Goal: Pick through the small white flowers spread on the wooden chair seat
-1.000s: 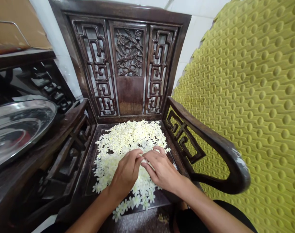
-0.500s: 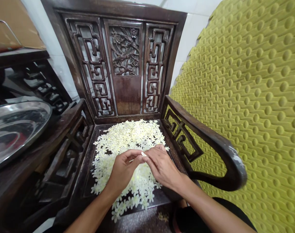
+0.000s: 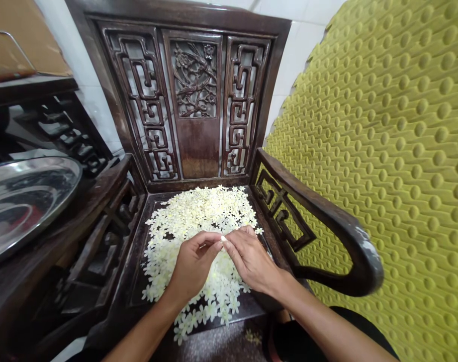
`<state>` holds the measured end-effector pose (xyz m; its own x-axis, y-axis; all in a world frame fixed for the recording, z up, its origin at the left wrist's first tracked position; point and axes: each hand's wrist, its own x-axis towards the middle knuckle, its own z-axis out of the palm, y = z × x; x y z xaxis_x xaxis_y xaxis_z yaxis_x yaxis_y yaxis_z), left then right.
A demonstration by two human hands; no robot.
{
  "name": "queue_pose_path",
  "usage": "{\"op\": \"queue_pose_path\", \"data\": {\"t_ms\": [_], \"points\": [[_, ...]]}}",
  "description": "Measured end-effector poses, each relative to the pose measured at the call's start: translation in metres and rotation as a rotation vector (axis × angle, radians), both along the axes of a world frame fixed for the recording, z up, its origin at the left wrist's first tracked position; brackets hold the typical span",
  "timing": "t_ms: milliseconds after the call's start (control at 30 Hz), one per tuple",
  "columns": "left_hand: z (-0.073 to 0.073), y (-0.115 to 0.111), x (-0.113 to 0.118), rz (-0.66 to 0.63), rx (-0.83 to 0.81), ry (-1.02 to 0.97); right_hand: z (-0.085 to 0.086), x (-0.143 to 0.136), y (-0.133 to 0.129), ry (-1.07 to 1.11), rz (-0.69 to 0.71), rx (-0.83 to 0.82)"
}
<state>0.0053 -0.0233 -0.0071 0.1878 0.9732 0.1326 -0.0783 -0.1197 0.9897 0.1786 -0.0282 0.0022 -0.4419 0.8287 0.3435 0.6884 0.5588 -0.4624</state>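
Many small white-and-yellow flowers [image 3: 209, 206] cover the seat of a dark carved wooden chair [image 3: 198, 146]. Above their near half, my left hand [image 3: 196, 256] and my right hand [image 3: 251, 259] meet at the fingertips. Both are closed in a pinch, thumbs against forefingers. A small white piece [image 3: 223, 239] shows between the two pinches; it looks like part of a flower but is too small to name surely. My right hand's other fingers curl underneath and are mostly hidden.
On the left, a round shiny metal tray [image 3: 63, 186] sits beside the chair's left armrest [image 3: 100, 196]. The right armrest [image 3: 327, 216] curves forward near my forearm. A yellow-green bumpy foam mat [image 3: 402, 141] stands along the right. Some fallen flowers [image 3: 253, 336] lie on the floor.
Both hands stay almost in place, fingertips together. The white piece between them has turned slightly and shows a little more upright.
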Motion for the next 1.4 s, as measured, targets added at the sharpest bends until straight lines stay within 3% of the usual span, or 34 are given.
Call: {"op": "queue_pose_path", "data": {"t_ms": [200, 433, 567, 700, 867, 1000, 1233, 1400], "points": [[0.004, -0.001, -0.001, 0.06, 0.085, 0.081, 0.01, 0.003, 0.0, 0.165, 0.01, -0.079], [0.009, -0.003, -0.005, 0.104, 0.376, 0.339, 0.003, 0.003, 0.008, 0.55, -0.009, -0.466], [0.009, -0.004, -0.006, 0.124, 0.316, 0.341, 0.0, 0.0, 0.008, 0.635, 0.044, -0.572], [0.006, 0.0, -0.005, 0.098, 0.028, 0.124, 0.006, -0.002, 0.0, 0.44, 0.018, -0.4], [0.007, 0.002, -0.003, -0.035, -0.326, -0.161, 0.005, -0.002, -0.005, 0.083, 0.019, -0.126], [0.003, -0.001, 0.002, -0.076, -0.508, -0.409, -0.001, -0.004, -0.003, -0.005, -0.031, 0.0], [0.002, -0.007, 0.009, -0.092, -0.584, -0.461, -0.008, -0.009, 0.0, 0.055, -0.11, 0.041], [0.005, -0.01, 0.009, -0.08, -0.41, -0.293, -0.007, -0.01, 0.0, 0.164, -0.12, -0.021]]}}
